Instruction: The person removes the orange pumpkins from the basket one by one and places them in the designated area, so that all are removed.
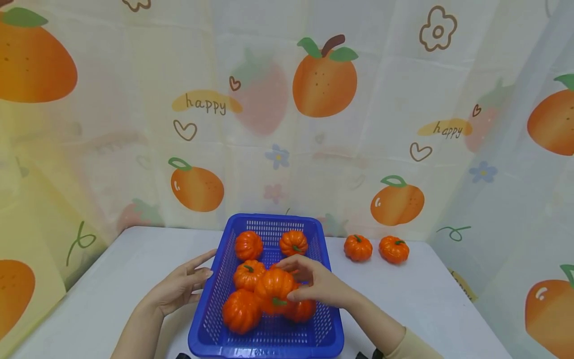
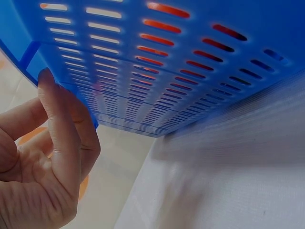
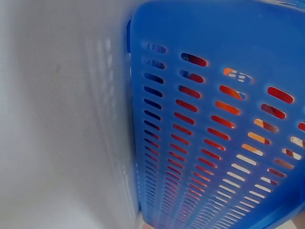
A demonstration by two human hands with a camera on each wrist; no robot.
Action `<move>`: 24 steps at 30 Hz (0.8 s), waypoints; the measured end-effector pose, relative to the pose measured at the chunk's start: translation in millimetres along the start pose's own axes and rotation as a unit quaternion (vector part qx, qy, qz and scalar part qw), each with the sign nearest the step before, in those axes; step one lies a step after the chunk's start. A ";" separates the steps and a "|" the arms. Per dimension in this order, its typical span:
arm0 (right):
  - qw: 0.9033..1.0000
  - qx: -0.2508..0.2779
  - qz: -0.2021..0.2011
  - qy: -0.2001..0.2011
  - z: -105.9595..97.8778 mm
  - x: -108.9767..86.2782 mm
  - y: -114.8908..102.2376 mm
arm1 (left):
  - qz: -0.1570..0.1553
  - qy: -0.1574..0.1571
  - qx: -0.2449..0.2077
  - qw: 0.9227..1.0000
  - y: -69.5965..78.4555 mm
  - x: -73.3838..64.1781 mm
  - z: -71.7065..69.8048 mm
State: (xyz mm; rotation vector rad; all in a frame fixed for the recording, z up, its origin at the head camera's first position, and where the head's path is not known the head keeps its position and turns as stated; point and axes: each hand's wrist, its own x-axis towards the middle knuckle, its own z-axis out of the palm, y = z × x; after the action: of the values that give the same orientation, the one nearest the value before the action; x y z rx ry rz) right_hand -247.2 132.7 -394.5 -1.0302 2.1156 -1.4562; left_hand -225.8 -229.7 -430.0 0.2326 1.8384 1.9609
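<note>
A blue plastic basket (image 1: pixel 264 344) with slotted walls stands on the white table, several small orange pumpkins inside it. In the head view my right hand (image 1: pixel 316 281) reaches over the right rim and holds one pumpkin (image 1: pixel 274 286) with thumb and fingers, above the others. Its green stem tilts toward me. My left hand (image 1: pixel 177 286) is at the basket's left side, fingers extended along the rim. The left wrist view has the left hand (image 2: pixel 52 148) with its fingertips at the rim. Only the basket wall (image 3: pixel 200 28) appears in the right wrist view; the right hand's grip is hidden there.
Two more pumpkins, one (image 1: pixel 358 248) and another (image 1: pixel 394 250), sit on the white table (image 1: pixel 403 299) right of the basket. A fruit-print curtain (image 1: pixel 269 174) hangs behind the table. Dark objects (image 1: pixel 369 354) show at the bottom edge.
</note>
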 end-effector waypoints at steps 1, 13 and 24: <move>1.000 -0.004 0.003 0.008 -0.6 -0.2 0.0 | -0.001 0.000 0.000 1.000 0.2 0.0 0.1; 0.986 0.162 -0.012 0.041 -5.7 -0.4 3.7 | -0.003 0.000 0.000 1.000 1.0 -0.1 -0.1; 0.978 0.170 -0.004 0.122 -28.5 -7.2 14.2 | -0.008 0.007 0.002 1.000 0.3 0.6 -0.4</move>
State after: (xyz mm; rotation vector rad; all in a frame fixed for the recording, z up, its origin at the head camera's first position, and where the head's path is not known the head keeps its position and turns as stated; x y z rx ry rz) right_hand -266.3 159.2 -396.9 -0.7655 1.9188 -1.9483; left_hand -226.5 -229.8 -429.9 0.2050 1.8476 1.9532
